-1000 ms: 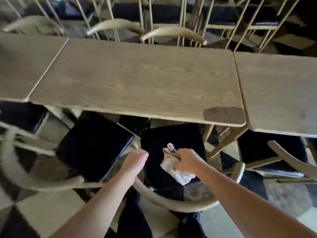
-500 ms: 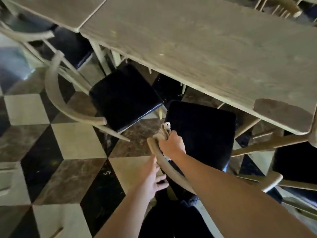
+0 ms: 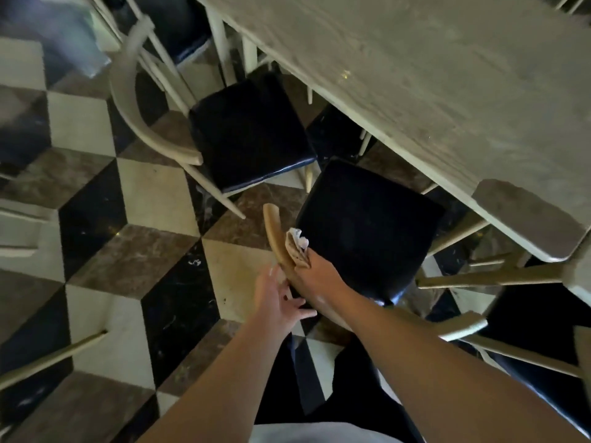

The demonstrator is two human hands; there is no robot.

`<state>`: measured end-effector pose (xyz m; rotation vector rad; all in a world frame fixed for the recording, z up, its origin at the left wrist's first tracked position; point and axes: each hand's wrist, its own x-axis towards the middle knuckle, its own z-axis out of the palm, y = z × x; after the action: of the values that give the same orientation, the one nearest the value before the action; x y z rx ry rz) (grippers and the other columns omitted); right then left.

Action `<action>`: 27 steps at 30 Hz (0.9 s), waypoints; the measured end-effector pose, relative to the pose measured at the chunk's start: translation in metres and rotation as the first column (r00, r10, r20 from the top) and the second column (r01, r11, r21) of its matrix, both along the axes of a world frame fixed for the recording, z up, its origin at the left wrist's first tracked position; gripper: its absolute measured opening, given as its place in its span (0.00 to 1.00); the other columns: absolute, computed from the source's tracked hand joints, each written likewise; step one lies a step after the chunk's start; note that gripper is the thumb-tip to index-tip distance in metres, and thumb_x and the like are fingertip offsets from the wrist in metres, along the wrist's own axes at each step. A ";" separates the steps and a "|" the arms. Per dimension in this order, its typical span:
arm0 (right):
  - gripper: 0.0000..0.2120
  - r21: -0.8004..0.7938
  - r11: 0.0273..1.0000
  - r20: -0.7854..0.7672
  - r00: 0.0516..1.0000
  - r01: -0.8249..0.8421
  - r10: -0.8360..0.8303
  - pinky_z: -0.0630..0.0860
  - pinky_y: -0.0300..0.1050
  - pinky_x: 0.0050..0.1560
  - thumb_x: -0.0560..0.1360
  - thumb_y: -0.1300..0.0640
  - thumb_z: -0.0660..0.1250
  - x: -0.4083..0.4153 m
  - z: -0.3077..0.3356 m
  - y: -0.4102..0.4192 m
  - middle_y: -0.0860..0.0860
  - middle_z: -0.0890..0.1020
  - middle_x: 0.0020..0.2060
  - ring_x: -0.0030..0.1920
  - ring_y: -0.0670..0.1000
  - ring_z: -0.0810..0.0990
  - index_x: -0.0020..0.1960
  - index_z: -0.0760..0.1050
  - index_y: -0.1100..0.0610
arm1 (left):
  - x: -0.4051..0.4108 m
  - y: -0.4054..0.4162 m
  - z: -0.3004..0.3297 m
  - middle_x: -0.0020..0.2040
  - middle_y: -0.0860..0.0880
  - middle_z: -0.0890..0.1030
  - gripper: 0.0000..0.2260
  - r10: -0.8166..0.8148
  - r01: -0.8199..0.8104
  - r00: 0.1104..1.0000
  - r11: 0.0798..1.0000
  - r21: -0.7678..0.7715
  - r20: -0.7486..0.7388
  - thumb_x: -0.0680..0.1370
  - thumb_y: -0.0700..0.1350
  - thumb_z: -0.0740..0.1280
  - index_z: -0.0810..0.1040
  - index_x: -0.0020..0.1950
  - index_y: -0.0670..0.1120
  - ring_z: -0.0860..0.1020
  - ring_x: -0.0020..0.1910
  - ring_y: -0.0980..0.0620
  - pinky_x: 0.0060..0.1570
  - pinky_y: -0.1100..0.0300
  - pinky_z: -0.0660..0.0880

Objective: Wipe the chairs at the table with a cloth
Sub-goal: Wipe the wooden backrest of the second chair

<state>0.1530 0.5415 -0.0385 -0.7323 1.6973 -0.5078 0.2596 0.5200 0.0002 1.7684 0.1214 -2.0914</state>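
Right hand (image 3: 315,270) clamped on crumpled cloth (image 3: 297,247), pressing it against the curved backrest rail (image 3: 275,238) of the nearest chair, cloth at centre frame, just at 9 o'clock of that chair's black seat (image 3: 367,231). Probably bunched so for a firm rub along the rail. Left hand (image 3: 276,302) at 7 o'clock of the cloth, fingers spread and relaxed, gripping nothing, near the rail's lower part, likely ready to steady the chair. Second chair (image 3: 246,132) at 11 o'clock, pushed toward the table (image 3: 447,75). Count: one cloth, two hands, at least four chairs partly visible.
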 end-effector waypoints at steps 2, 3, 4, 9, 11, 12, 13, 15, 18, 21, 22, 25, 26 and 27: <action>0.19 -0.023 0.996 0.022 0.996 -0.087 0.088 0.76 0.42 0.48 0.70 0.35 0.64 -0.012 0.003 0.031 0.40 0.81 0.46 0.48 0.46 0.80 0.59 0.74 0.40 | -0.002 0.002 -0.001 0.79 0.42 0.61 0.22 0.114 -0.113 0.992 0.993 -0.012 0.046 0.82 0.56 0.56 0.67 0.76 0.54 0.60 0.75 0.28 0.66 0.21 0.58; 0.17 -0.037 0.989 0.004 0.990 -0.144 0.144 0.73 0.39 0.45 0.70 0.33 0.63 -0.022 0.005 0.048 0.38 0.80 0.44 0.46 0.43 0.79 0.55 0.74 0.39 | -0.003 0.003 -0.002 0.79 0.41 0.62 0.21 0.143 -0.141 0.986 0.990 -0.027 0.083 0.83 0.55 0.55 0.67 0.76 0.54 0.61 0.75 0.29 0.67 0.22 0.57; 0.15 -0.038 0.980 -0.016 0.981 -0.195 0.195 0.73 0.38 0.45 0.70 0.34 0.63 -0.039 0.007 0.075 0.39 0.79 0.44 0.45 0.42 0.78 0.53 0.74 0.39 | -0.010 0.012 -0.001 0.77 0.41 0.65 0.20 0.140 -0.131 0.983 0.988 -0.077 0.120 0.83 0.54 0.54 0.68 0.75 0.53 0.64 0.73 0.30 0.67 0.23 0.59; 0.10 0.033 0.899 -0.291 0.857 -0.436 0.426 0.76 0.48 0.51 0.78 0.53 0.60 -0.137 0.003 0.176 0.49 0.81 0.51 0.51 0.53 0.80 0.58 0.74 0.49 | -0.036 0.025 0.004 0.73 0.40 0.70 0.21 -0.077 0.143 0.947 0.971 -0.192 0.313 0.83 0.53 0.58 0.67 0.75 0.47 0.70 0.70 0.35 0.65 0.30 0.69; 0.07 0.032 0.874 -0.371 0.806 -0.485 0.461 0.76 0.48 0.47 0.78 0.55 0.60 -0.177 0.010 0.198 0.48 0.80 0.48 0.48 0.51 0.79 0.54 0.74 0.49 | -0.050 0.025 0.010 0.76 0.41 0.67 0.25 -0.145 0.214 0.925 0.963 -0.165 0.351 0.82 0.57 0.58 0.64 0.78 0.49 0.67 0.73 0.35 0.68 0.33 0.67; 0.06 0.032 0.864 -0.406 0.783 -0.503 0.471 0.76 0.48 0.46 0.77 0.56 0.60 -0.196 0.012 0.206 0.48 0.80 0.46 0.46 0.51 0.79 0.52 0.74 0.50 | -0.055 0.027 0.011 0.76 0.43 0.67 0.26 -0.156 0.230 0.919 0.958 -0.172 0.361 0.81 0.59 0.59 0.65 0.77 0.52 0.67 0.72 0.35 0.68 0.33 0.67; 0.05 0.034 0.852 -0.438 0.759 -0.523 0.483 0.77 0.49 0.46 0.77 0.57 0.60 -0.212 0.012 0.211 0.48 0.80 0.44 0.45 0.51 0.79 0.50 0.74 0.51 | -0.061 0.028 0.013 0.74 0.45 0.68 0.26 -0.158 0.239 0.915 0.954 -0.181 0.372 0.80 0.61 0.61 0.66 0.76 0.55 0.67 0.71 0.35 0.67 0.33 0.67; 0.03 0.044 0.825 -0.493 0.705 -0.564 0.509 0.76 0.48 0.45 0.76 0.58 0.60 -0.235 0.010 0.215 0.47 0.79 0.43 0.44 0.50 0.78 0.47 0.72 0.51 | -0.067 0.034 0.015 0.75 0.46 0.67 0.26 -0.154 0.244 0.904 0.952 -0.184 0.399 0.79 0.61 0.64 0.66 0.76 0.57 0.66 0.72 0.36 0.69 0.33 0.65; 0.03 0.090 0.791 -0.603 0.599 -0.606 0.527 0.71 0.45 0.48 0.78 0.55 0.59 -0.235 0.006 0.213 0.46 0.77 0.45 0.47 0.51 0.77 0.50 0.71 0.50 | -0.066 0.037 0.014 0.77 0.45 0.65 0.22 -0.229 0.339 0.873 0.920 -0.198 0.431 0.81 0.59 0.62 0.66 0.74 0.57 0.66 0.74 0.37 0.69 0.34 0.66; 0.11 0.118 0.789 -0.655 0.550 -0.603 0.518 0.69 0.49 0.64 0.80 0.53 0.57 -0.211 0.002 0.217 0.47 0.77 0.57 0.60 0.53 0.74 0.62 0.71 0.51 | -0.059 0.038 0.015 0.73 0.47 0.70 0.23 -0.198 0.313 0.879 0.926 -0.210 0.433 0.79 0.58 0.64 0.67 0.74 0.59 0.70 0.71 0.37 0.65 0.34 0.70; 0.12 0.072 0.813 -0.620 0.612 -0.578 0.490 0.68 0.49 0.65 0.81 0.54 0.57 -0.199 0.003 0.217 0.47 0.76 0.58 0.61 0.53 0.74 0.63 0.70 0.50 | -0.057 0.038 0.015 0.70 0.49 0.72 0.20 -0.190 0.307 0.885 0.925 -0.224 0.425 0.79 0.57 0.64 0.67 0.72 0.62 0.71 0.69 0.37 0.63 0.33 0.72; 0.18 -0.086 0.833 -0.505 0.745 -0.546 0.436 0.68 0.45 0.65 0.80 0.58 0.58 -0.149 0.008 0.206 0.45 0.74 0.60 0.63 0.50 0.71 0.68 0.68 0.48 | -0.048 0.037 0.015 0.62 0.52 0.75 0.17 -0.151 0.246 0.912 0.945 -0.214 0.382 0.78 0.60 0.64 0.72 0.67 0.64 0.75 0.64 0.38 0.53 0.37 0.77; 0.22 -0.118 0.828 -0.481 0.761 -0.548 0.435 0.66 0.46 0.68 0.80 0.58 0.58 -0.130 0.008 0.200 0.45 0.73 0.66 0.67 0.49 0.69 0.73 0.65 0.49 | -0.043 0.036 0.013 0.61 0.52 0.76 0.12 -0.156 0.250 0.917 0.942 -0.223 0.368 0.77 0.61 0.64 0.75 0.61 0.65 0.76 0.61 0.38 0.51 0.38 0.79; 0.26 -0.143 0.814 -0.472 0.762 -0.563 0.444 0.63 0.47 0.72 0.80 0.58 0.57 -0.111 0.007 0.192 0.44 0.68 0.73 0.73 0.47 0.64 0.78 0.61 0.49 | -0.037 0.034 0.013 0.60 0.51 0.77 0.07 -0.163 0.252 0.925 0.940 -0.231 0.344 0.76 0.62 0.65 0.77 0.53 0.67 0.77 0.59 0.38 0.50 0.38 0.79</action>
<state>0.0418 0.7331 -0.0314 -1.5549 1.7260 -0.2015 0.2223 0.5544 0.0130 1.9855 -0.4447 -1.8129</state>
